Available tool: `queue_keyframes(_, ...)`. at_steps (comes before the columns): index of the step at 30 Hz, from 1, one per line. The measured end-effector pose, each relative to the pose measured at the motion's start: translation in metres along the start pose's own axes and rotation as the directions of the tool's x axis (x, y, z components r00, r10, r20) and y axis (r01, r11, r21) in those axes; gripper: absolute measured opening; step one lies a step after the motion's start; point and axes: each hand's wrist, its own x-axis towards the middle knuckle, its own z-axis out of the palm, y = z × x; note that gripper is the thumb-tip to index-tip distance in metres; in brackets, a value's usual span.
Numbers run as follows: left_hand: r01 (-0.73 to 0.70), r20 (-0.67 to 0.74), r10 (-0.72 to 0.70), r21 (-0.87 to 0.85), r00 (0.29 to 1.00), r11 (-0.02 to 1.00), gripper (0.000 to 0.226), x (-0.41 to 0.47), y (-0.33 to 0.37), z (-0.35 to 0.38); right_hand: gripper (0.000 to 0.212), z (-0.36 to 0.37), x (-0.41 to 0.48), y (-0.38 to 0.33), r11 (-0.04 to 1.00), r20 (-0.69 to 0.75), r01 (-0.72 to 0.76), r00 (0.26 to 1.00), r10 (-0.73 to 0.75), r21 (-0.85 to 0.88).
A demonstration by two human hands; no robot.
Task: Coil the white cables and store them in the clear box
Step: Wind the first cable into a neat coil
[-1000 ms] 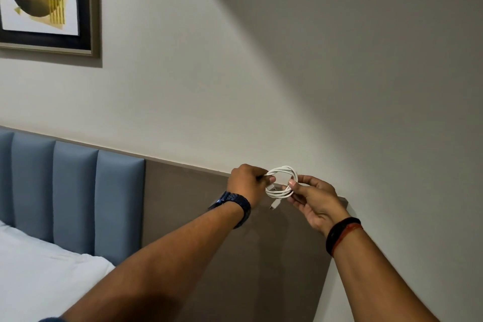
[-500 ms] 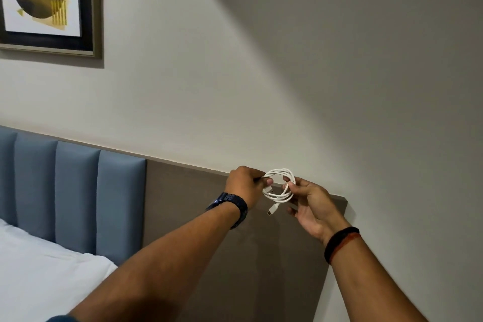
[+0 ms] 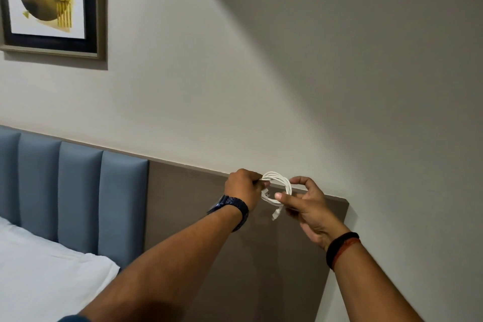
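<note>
Both hands are up in front of the wall, and between them sits one white cable (image 3: 276,185), wound into a small round coil of several loops, held in the air just ahead of the brown headboard panel (image 3: 198,217), level with its top edge. The left hand (image 3: 244,188) is closed tight, pinching the loops together on the coil's left side; the right hand (image 3: 307,205) pinches the lower right of the coil with thumb and forefinger, other fingers curled loosely behind. One short tail with its connector (image 3: 275,215) dangles free below the coil, so by my reading the winding is nearly finished, with only that last end to tuck or wrap. Count it up: one cable in view, two hands on it, a dark watch (image 3: 234,208) on the left wrist, bands (image 3: 341,247) on the right. The task speaks of cables, plural, but no second cable shows here, and the clear box is nowhere in the picture, so storage looks entirely undone as far as this view tells. Off to the left, blue padded headboard panels (image 3: 78,198), white bedding (image 3: 44,277), and one framed picture (image 3: 49,2) high on the wall
</note>
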Motion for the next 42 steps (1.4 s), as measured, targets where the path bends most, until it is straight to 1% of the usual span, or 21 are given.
queue_keyframes(3, 0.033, -0.016, -0.034, -0.020, 0.999, 0.999, 0.024, 0.002, -0.001, -0.001, 0.040, -0.001, 0.001, -0.001, 1.000, -0.047, 0.025, 0.999, -0.025, -0.007)
queue_keyframes(5, 0.048, -0.021, -0.049, -0.029, 0.999, 0.998, 0.027, 0.002, -0.001, -0.001, 0.033, -0.001, 0.002, 0.000, 1.000, -0.058, 0.017, 0.998, -0.018, -0.025)
queue_keyframes(8, 0.058, -0.016, -0.059, -0.035, 0.998, 0.998, 0.032, 0.002, 0.002, 0.001, 0.022, -0.003, 0.006, 0.001, 0.993, -0.130, 0.013, 0.991, -0.028, -0.114)
queue_keyframes(10, 0.067, -0.013, -0.067, -0.044, 0.998, 0.997, 0.029, 0.002, 0.003, 0.001, 0.016, -0.003, 0.008, 0.002, 0.988, -0.183, 0.025, 0.982, -0.053, -0.154)
queue_keyframes(12, 0.072, -0.015, -0.073, -0.055, 0.997, 0.996, 0.028, 0.002, 0.004, 0.001, 0.015, -0.001, 0.010, 0.002, 0.991, -0.220, 0.036, 0.974, -0.063, -0.127)
queue_keyframes(15, 0.073, -0.004, -0.073, -0.062, 0.997, 0.995, 0.023, 0.000, 0.005, 0.001, 0.022, 0.001, 0.012, 0.002, 0.994, -0.255, 0.046, 0.964, -0.071, -0.102)
queue_keyframes(18, 0.055, 0.008, -0.055, -0.036, 0.998, 0.998, 0.028, -0.002, 0.005, 0.002, 0.018, 0.001, 0.013, 0.002, 0.998, -0.285, 0.029, 0.958, -0.041, -0.047)
queue_keyframes(22, 0.027, 0.037, -0.026, -0.039, 0.999, 0.999, 0.028, -0.004, 0.006, 0.005, 0.020, 0.002, 0.014, 0.001, 0.999, -0.334, 0.020, 0.943, -0.006, 0.037)
queue_keyframes(25, 0.014, 0.041, -0.013, -0.038, 0.999, 0.999, 0.030, -0.004, 0.007, 0.005, 0.020, 0.003, 0.013, 0.000, 0.996, -0.281, 0.007, 0.960, 0.019, 0.090)
queue_keyframes(28, 0.006, 0.039, -0.004, -0.030, 0.999, 1.000, 0.033, -0.002, 0.005, 0.005, 0.020, 0.001, 0.011, -0.001, 0.996, -0.197, -0.039, 0.979, 0.055, 0.085)
queue_keyframes(33, 0.017, 0.037, -0.016, -0.040, 0.999, 0.999, 0.029, 0.001, 0.005, 0.003, 0.021, 0.001, 0.008, -0.001, 0.992, -0.092, -0.087, 0.991, 0.095, 0.093)
queue_keyframes(38, 0.016, 0.051, -0.017, 0.033, 0.999, 0.999, 0.030, 0.003, 0.004, 0.002, 0.029, -0.002, 0.006, -0.003, 0.987, 0.043, -0.158, 0.987, 0.158, 0.003)
queue_keyframes(40, 0.021, 0.052, -0.025, 0.065, 0.998, 0.998, 0.025, 0.002, 0.003, 0.002, 0.024, 0.000, 0.006, -0.003, 0.987, 0.057, -0.141, 0.988, 0.146, -0.076)
queue_keyframes(42, 0.026, 0.052, -0.030, 0.075, 0.998, 0.997, 0.020, 0.001, 0.004, 0.005, 0.013, 0.006, 0.006, -0.001, 0.980, 0.017, -0.081, 0.996, 0.085, -0.180)
